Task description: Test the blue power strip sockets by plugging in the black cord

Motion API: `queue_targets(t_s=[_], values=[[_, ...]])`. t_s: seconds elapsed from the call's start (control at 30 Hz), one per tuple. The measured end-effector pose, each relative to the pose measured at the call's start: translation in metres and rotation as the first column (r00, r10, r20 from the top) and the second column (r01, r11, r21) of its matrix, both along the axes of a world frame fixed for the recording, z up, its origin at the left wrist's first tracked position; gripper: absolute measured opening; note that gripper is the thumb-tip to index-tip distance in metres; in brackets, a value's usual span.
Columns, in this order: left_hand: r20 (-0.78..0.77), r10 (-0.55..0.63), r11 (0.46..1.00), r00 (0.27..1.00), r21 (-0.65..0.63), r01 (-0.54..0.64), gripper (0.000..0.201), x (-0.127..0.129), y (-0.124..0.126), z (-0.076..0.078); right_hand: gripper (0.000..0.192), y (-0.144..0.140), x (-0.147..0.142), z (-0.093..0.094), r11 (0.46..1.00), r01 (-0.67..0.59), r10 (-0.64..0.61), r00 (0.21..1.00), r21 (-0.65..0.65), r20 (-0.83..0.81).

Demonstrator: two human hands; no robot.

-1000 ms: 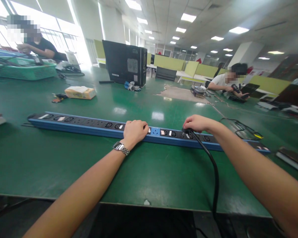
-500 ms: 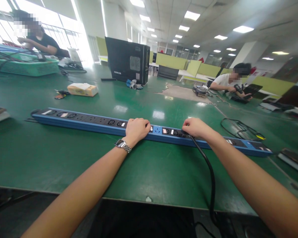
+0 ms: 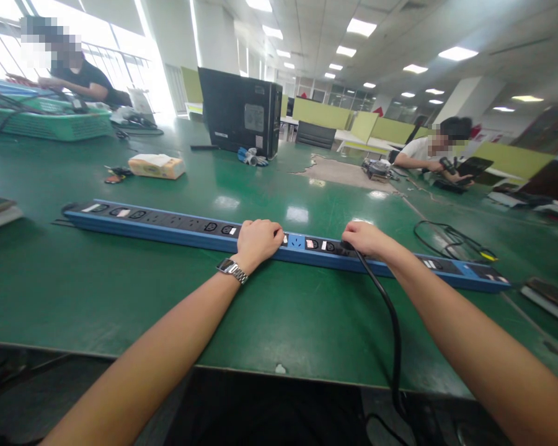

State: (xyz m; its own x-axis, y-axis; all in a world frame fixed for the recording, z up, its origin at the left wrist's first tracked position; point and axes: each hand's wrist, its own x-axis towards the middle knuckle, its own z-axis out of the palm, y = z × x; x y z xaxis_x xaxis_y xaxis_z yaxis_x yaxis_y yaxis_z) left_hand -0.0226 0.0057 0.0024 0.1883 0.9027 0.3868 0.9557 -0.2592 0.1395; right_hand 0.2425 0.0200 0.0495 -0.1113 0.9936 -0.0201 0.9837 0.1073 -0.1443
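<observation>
**Two hands on a long blue power strip**

Nearest the camera, a black cable rises over the front edge of the green worktop at 6 o'clock and runs up to a black plug seated in the power strip. The right hand sits over that plug at about 1 o'clock, its fingers curled closed around the plug's head. The left hand rests on top of the strip near 12 o'clock, knuckles up, fingers bent down over the far side and pressing on the strip; it clasps nothing else. A metal wristwatch circles the left wrist.

The strip lies flat across the worktop from 10 o'clock to 3 o'clock, with a bright blue socket in the gap between the two hands.

Past the strip, a loose coil of thin black wire lies at 2 o'clock. A tissue pack lies at 11 o'clock, well apart from the strip. Further off near 12 o'clock stands a black computer tower, upright. A green basket sits at far 10 o'clock, with a seated person behind it. Another person sits at far 2 o'clock, arms on the worktop
</observation>
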Motion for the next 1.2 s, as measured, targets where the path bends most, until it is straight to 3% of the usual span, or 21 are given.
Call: queue_targets(t_s=[0.23, 0.57, 0.7, 0.93, 1.2], values=[[-0.003, -0.003, 1.000, 1.000, 0.002, 0.003, 0.039, 0.000, 0.000, 0.000, 0.017, -0.006, 0.013, -0.003, 0.999, -0.035, 0.033, 0.988, -0.005, -0.149], [-0.012, 0.009, 1.000, 1.000, -0.008, -0.009, 0.038, 0.001, 0.001, 0.000, 0.017, -0.006, 0.009, 0.013, 0.988, -0.130, 0.133, 0.991, -0.084, 0.027], [-0.019, 0.001, 1.000, 1.000, 0.024, 0.000, 0.038, 0.000, 0.001, -0.002, 0.019, -0.009, 0.006, 0.015, 0.984, -0.172, 0.176, 0.979, -0.052, 0.099], [-0.016, 0.005, 1.000, 1.000, 0.014, -0.005, 0.038, 0.000, 0.000, -0.002, 0.018, -0.011, -0.001, 0.014, 0.982, -0.183, 0.185, 0.980, -0.042, 0.078], [-0.004, -0.002, 1.000, 1.000, 0.017, 0.002, 0.038, 0.000, 0.002, -0.002, 0.019, -0.022, 0.017, 0.007, 0.965, -0.257, 0.256, 0.966, 0.044, 0.021]])
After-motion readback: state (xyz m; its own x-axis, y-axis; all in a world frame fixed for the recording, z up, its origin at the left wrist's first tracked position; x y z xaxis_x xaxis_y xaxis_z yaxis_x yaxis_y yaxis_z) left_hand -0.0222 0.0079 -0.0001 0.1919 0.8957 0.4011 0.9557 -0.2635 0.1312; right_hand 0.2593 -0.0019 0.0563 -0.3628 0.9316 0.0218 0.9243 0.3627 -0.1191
